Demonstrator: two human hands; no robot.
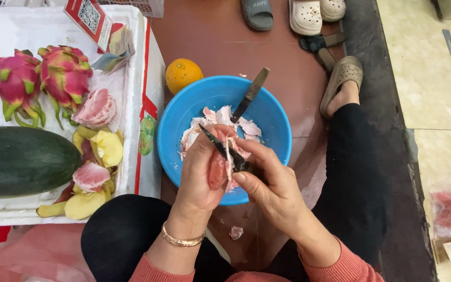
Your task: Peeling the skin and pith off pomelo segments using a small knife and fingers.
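Observation:
My left hand (pixel 200 172) cups a pink pomelo segment (pixel 217 169) over the near rim of a blue bowl (pixel 184 112). My right hand (pixel 270 180) grips a small dark knife (pixel 224 149) whose blade lies across the segment, pointing up and left. White pith and membrane scraps (pixel 246 126) lie in the bowl. A second knife (pixel 250 95) rests with its tip in the scraps and its handle on the far rim.
A white foam box (pixel 131 104) at left holds two dragon fruits (pixel 40 78), peeled pomelo pieces (pixel 96 108), yellow peel and a dark green watermelon (pixel 22 161). An orange (pixel 182 74) sits behind the bowl. Slippers (pixel 306 15) lie on the floor beyond.

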